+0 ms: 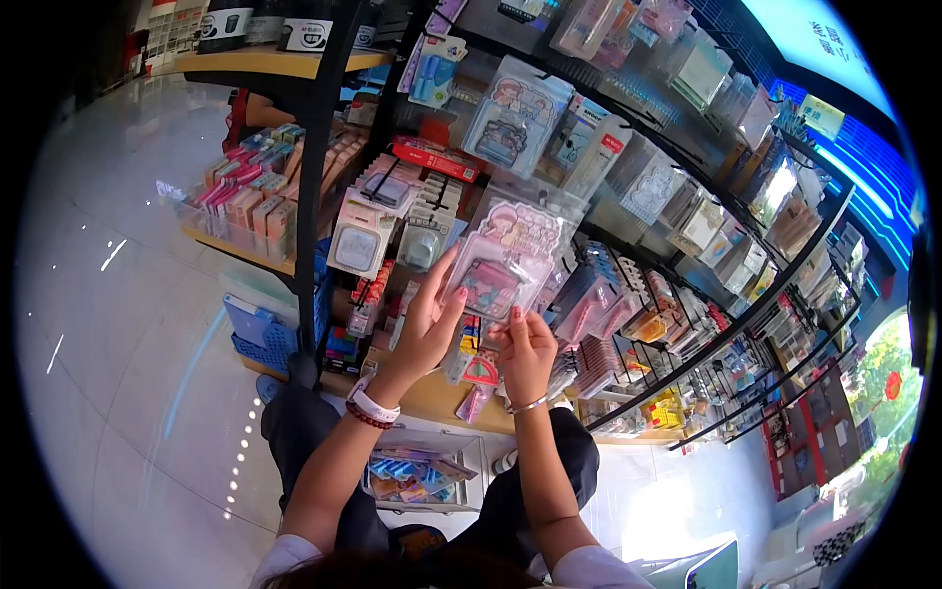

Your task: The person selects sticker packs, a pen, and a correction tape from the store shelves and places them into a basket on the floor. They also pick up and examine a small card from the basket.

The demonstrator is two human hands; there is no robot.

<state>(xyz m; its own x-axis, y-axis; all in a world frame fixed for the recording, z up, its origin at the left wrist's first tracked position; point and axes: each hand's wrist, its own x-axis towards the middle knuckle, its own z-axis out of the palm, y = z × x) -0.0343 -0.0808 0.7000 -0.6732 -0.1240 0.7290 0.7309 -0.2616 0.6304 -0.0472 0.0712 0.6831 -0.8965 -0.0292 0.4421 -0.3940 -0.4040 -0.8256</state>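
A clear plastic packet with pink cartoon-printed contents (498, 257) is held up in front of the shelf rack. My left hand (432, 314) grips its left side, thumb on the front and the other fingers partly behind it. At the lower edge, my right hand (527, 348) pinches the packet between thumb and fingers. Behind and above it hangs a similar blue packet (512, 116). Left of the packet hang carded items, one a pale square case (360, 247). Below my forearms, between my legs, sits a bin (474, 456) holding several packaged goods.
Black rack posts (320, 177) stand to the left, beside a clear tray (280, 234) of small boxes. Hooks with several hanging packets (628, 294) fill the rack to the right. A blue basket (263, 346) is low on the left.
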